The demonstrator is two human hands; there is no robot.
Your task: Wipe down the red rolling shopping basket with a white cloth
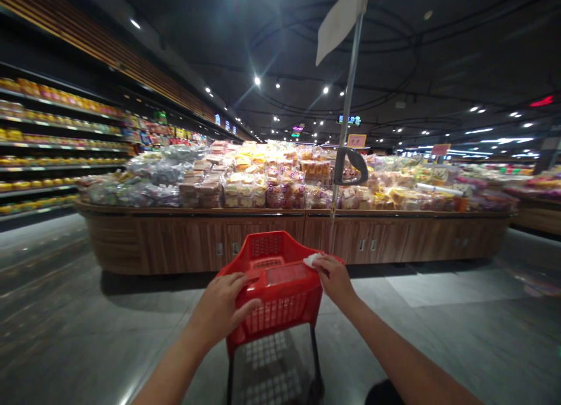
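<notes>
Red plastic shopping cart (280, 294), hands apart: left hand (218, 308) and right hand (336, 281) clamped on its rim. Cart stands on grey floor (438, 288), facing a wood-panelled display island (184, 247) stacked with bagged baked goods (263, 189).

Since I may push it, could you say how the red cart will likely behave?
The cart likely feels light, being thin mesh plastic. Its slim metal legs suggest it rolls easily, though its narrow base might tip if shoved high up.
</notes>
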